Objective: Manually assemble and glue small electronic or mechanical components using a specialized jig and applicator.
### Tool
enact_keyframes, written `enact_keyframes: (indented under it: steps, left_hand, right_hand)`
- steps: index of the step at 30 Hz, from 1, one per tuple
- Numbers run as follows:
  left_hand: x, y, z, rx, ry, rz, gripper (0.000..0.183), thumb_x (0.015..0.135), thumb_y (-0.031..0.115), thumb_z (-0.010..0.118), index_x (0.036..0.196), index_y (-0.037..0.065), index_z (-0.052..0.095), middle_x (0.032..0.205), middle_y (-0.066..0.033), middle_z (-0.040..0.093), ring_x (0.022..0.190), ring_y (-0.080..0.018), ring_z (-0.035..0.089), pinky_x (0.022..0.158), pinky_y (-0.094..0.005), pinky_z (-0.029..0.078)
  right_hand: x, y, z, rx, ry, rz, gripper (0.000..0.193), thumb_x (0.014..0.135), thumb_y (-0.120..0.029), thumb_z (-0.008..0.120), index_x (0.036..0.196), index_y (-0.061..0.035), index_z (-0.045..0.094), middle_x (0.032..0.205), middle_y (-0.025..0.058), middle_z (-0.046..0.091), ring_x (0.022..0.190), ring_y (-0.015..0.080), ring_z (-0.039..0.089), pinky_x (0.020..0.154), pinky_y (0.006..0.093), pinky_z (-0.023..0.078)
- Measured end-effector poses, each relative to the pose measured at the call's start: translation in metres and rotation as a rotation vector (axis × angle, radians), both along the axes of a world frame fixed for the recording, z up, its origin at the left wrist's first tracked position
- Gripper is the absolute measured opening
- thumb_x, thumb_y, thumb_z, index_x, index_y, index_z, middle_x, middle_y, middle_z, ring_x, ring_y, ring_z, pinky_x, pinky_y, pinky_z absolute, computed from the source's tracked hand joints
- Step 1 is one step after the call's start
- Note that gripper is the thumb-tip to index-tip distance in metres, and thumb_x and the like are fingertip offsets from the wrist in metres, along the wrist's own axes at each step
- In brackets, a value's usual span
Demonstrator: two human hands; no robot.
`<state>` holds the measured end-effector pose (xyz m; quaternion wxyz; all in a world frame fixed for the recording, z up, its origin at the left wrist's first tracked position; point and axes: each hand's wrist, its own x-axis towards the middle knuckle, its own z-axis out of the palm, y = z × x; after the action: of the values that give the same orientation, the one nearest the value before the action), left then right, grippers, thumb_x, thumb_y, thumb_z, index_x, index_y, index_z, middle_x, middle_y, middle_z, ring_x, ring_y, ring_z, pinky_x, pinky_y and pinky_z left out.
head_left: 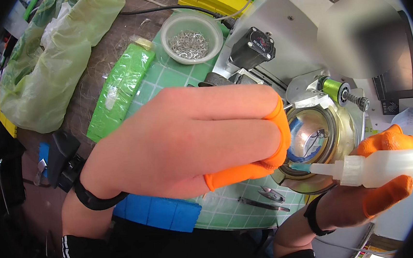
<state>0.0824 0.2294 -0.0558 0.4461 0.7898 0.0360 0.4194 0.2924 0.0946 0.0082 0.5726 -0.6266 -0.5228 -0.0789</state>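
Observation:
My left hand (183, 140) fills the middle of the view, back up, with orange finger cots on its curled fingertips. What those fingers pinch is hidden behind them. In my right hand (388, 196), also in orange finger cots, a whitish squeeze bottle (389, 167) lies on its side. Its blue-green dispensing tip (299, 167) points left, close to my left fingertips. Just beyond both hands is the machine's round metal ring (330, 134), with a blue and shiny inside. A green spool (333, 88) sits above the ring.
Tweezers (261, 204) and small snips (272, 193) lie on the green gridded mat (218, 218). A bowl (164, 42) of small metal rings stands at the back. A green wrapped block (121, 89), a plastic bag (43, 88) and a blue block (160, 214) are leftward. A black motor (252, 47) juts from the machine.

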Motion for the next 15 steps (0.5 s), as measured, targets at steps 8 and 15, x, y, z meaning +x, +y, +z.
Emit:
enact_keyframes:
  steps: [8, 15]
  left_hand:
    - [-0.002, 0.001, 0.0, 0.009, 0.002, 0.0, 0.009, 0.084, 0.007, 0.083, 0.081, 0.005, 0.075, 0.096, -0.0094, 0.078, 0.087, -0.0224, 0.075, 0.105, -0.0495, 0.06]
    - [-0.003, 0.001, 0.0, 0.01, -0.004, 0.006, 0.009, 0.085, 0.007, 0.083, 0.081, 0.005, 0.075, 0.096, -0.01, 0.078, 0.086, -0.0229, 0.075, 0.104, -0.0497, 0.06]
  right_hand:
    - [-0.014, 0.013, -0.004, 0.128, -0.014, -0.149, 0.067, 0.108, -0.065, 0.045, 0.106, 0.001, 0.057, 0.086, 0.0087, 0.053, 0.075, 0.0143, 0.048, 0.065, 0.0246, 0.037]
    - [-0.002, 0.003, 0.001, 0.027, -0.049, -0.012, 0.067, 0.107, -0.065, 0.046, 0.102, 0.0007, 0.056, 0.079, 0.0065, 0.048, 0.069, 0.0126, 0.043, 0.062, 0.0253, 0.032]
